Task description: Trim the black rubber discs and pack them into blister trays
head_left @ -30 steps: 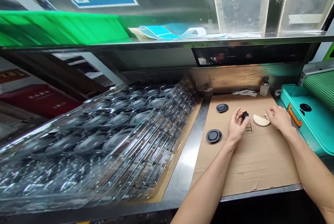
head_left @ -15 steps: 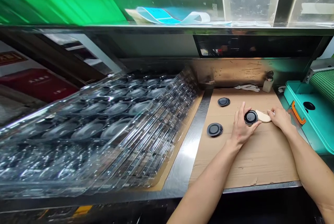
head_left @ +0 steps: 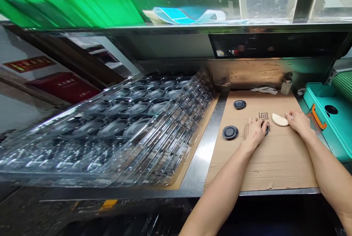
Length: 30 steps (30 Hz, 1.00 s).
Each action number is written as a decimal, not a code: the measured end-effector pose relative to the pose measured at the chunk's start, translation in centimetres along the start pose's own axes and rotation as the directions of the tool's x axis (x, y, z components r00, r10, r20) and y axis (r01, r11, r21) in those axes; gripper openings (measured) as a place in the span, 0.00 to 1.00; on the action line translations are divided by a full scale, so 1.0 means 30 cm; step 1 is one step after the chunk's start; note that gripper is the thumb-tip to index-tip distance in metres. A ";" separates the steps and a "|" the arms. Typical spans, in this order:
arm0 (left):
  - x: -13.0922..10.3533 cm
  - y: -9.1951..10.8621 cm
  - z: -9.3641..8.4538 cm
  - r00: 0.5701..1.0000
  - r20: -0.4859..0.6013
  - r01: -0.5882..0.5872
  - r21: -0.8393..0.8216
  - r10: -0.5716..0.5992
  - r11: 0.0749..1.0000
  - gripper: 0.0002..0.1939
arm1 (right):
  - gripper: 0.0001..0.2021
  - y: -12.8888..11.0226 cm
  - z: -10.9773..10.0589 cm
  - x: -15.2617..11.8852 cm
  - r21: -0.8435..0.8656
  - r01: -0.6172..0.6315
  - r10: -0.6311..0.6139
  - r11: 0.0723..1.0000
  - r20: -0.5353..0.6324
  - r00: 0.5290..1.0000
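A black disc (head_left: 266, 130) lies under the left hand (head_left: 254, 131), only its right side showing past the thumb; the curled fingers hide whether they grip it. Just beyond and to the right, a white half-round pad (head_left: 279, 120) lies at the fingertips of the right hand (head_left: 300, 121), which pinches its right end. Both bare forearms reach forward from the lower edge, the left hand palm down.

Beneath is a cardboard sheet (head_left: 264, 166) on a metal bench (head_left: 196, 170). Stacked clear trays (head_left: 154, 148) fill the left side; a teal bin (head_left: 338, 133) with an orange latch (head_left: 319, 116) stands at the right. Left of the left hand sits one small pile of black discs (head_left: 230, 132), with another farther back. Behind them are a white glove (head_left: 264, 90) and a small bottle (head_left: 286, 86), then a shelf (head_left: 192, 28) bearing a green crate (head_left: 68, 6) and blue labels (head_left: 176, 15).
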<state>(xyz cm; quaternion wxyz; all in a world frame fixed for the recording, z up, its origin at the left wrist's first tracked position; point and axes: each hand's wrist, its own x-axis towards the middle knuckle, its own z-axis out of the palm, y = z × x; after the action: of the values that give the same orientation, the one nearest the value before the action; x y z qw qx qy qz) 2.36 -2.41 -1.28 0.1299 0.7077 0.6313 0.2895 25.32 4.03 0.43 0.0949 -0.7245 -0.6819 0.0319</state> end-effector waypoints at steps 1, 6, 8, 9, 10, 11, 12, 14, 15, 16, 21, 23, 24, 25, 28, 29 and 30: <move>0.001 -0.001 -0.004 1.000 -0.007 0.020 0.051 -0.019 0.999 0.18 | 0.18 0.002 0.003 0.002 0.004 -0.003 0.003 1.000 -0.002 1.000; -0.030 0.034 -0.043 0.983 0.176 -0.055 0.048 0.046 0.997 0.27 | 0.18 0.008 0.012 0.012 0.022 -0.014 0.014 1.000 0.003 1.000; -0.066 0.048 -0.068 0.956 0.269 -0.131 0.021 0.120 0.991 0.34 | 0.19 0.010 0.014 0.017 0.027 -0.020 0.020 0.999 0.006 1.000; -0.088 0.047 -0.085 0.944 0.292 -0.158 0.004 0.150 0.987 0.36 | 0.19 0.010 0.015 0.020 0.030 -0.023 0.023 0.999 0.008 1.000; -0.112 0.040 -0.108 0.939 0.294 -0.180 -0.020 0.178 0.984 0.37 | 0.18 0.010 0.016 0.022 0.033 -0.025 0.025 0.999 0.008 1.000; -0.137 0.025 -0.137 0.940 0.278 -0.195 -0.048 0.200 0.980 0.37 | 0.18 0.009 0.017 0.023 0.036 -0.028 0.027 0.999 0.008 1.000; -0.160 0.001 -0.172 0.945 0.248 -0.203 -0.071 0.214 0.977 0.37 | 0.18 0.008 0.019 0.023 0.040 -0.028 0.028 0.999 0.009 1.000; -0.193 -0.068 -0.257 0.969 0.159 -0.177 -0.080 0.188 0.981 0.38 | 0.18 0.005 0.023 0.023 0.046 -0.021 0.020 0.999 0.010 1.000; -0.200 -0.108 -0.303 0.983 0.113 -0.137 -0.064 0.143 0.989 0.38 | 0.19 0.003 0.025 0.022 0.048 -0.018 0.018 0.999 0.010 1.000; -0.199 -0.149 -0.346 0.993 0.078 -0.087 -0.041 0.090 0.995 0.39 | 0.19 0.002 0.027 0.021 0.049 -0.016 0.016 0.999 0.011 1.000; -0.126 -0.294 -0.442 0.979 0.199 0.033 0.027 -0.038 0.999 0.44 | 0.19 -0.001 0.038 0.020 0.055 -0.023 0.023 0.998 0.004 1.000; -0.096 -0.315 -0.427 0.956 0.290 0.038 0.030 -0.045 0.999 0.44 | 0.19 -0.003 0.040 0.019 0.062 -0.030 0.029 0.998 0.005 1.000; -0.086 -0.320 -0.416 0.947 0.318 0.041 0.027 -0.048 0.999 0.44 | 0.19 -0.004 0.040 0.019 0.067 -0.031 0.030 0.997 0.006 1.000; -0.078 -0.322 -0.405 0.942 0.332 0.041 0.022 -0.046 0.999 0.44 | 0.19 -0.006 0.039 0.018 0.071 -0.030 0.029 0.997 0.005 1.000; -0.068 -0.319 -0.382 0.944 0.330 0.001 0.012 -0.005 1.000 0.45 | 0.19 -0.011 0.033 0.011 0.080 -0.024 0.024 0.997 0.005 1.000; -0.067 -0.316 -0.378 0.944 0.330 -0.018 0.017 0.011 1.000 0.46 | 0.19 -0.012 0.031 0.009 0.082 -0.023 0.023 0.996 0.007 1.000; -0.067 -0.312 -0.375 0.942 0.335 -0.033 0.026 0.023 0.999 0.46 | 0.19 -0.013 0.030 0.007 0.084 -0.022 0.022 0.996 0.008 1.000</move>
<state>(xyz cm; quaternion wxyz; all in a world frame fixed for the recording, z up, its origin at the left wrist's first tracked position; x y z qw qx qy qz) -11.83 -4.81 2.08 0.2199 0.7574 0.5944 0.1570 24.79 4.35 -0.36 0.1224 -0.7273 -0.6723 0.0642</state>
